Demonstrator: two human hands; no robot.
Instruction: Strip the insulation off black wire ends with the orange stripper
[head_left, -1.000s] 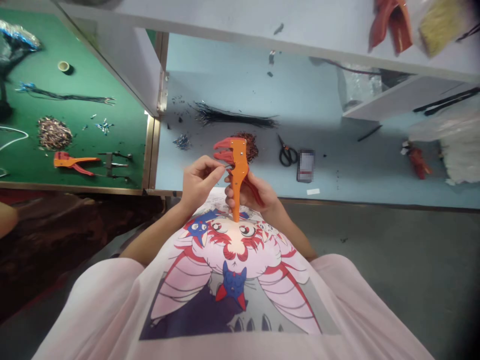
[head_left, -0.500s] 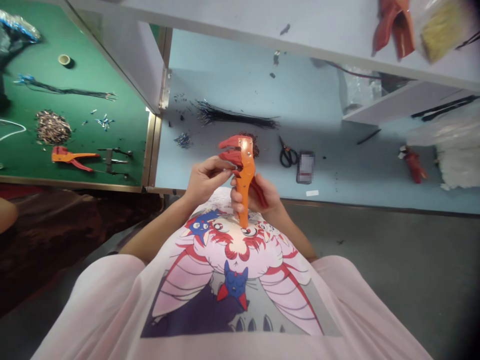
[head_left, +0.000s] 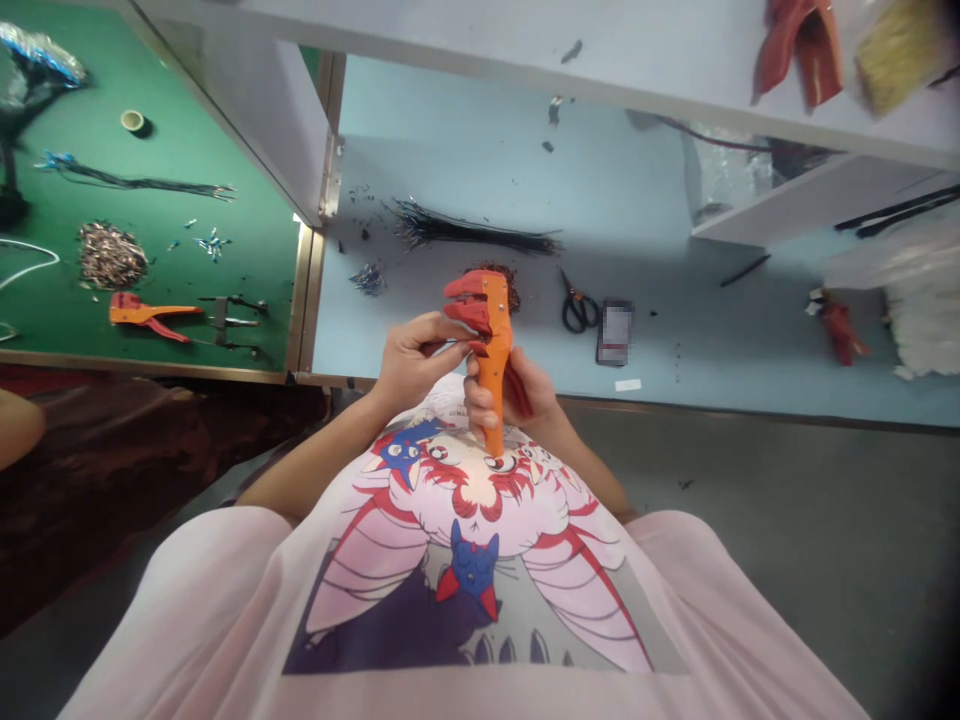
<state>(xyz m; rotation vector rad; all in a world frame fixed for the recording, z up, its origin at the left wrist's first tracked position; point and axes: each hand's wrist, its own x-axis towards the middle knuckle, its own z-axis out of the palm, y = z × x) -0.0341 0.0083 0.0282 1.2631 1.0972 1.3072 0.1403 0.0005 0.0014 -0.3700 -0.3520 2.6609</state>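
Observation:
My right hand (head_left: 533, 385) is wrapped around the handles of an orange and red wire stripper (head_left: 495, 350), held upright at the table's edge with its red jaws facing left. My left hand (head_left: 420, 360) is closed in a pinch against the jaw side of the stripper. Whatever is between its fingertips is too small to make out. Behind the stripper's head lies a pile of small copper-coloured bits (head_left: 513, 287), partly hidden by the tool. A bundle of black wires (head_left: 480, 233) lies farther back on the light blue table.
Scissors (head_left: 578, 308) and a phone-like, blurred-out object (head_left: 615, 332) lie to the right. Small blue-tipped pieces (head_left: 368, 279) sit at left. A shelf (head_left: 480, 50) overhangs the back. Another wire stripper (head_left: 150, 314) lies on the green table, where a person's arm (head_left: 19, 428) shows at the edge.
The stripper has shifted slightly right in the picture and its red jaws look closer together. Both hands keep their grip, and the view has moved a little.

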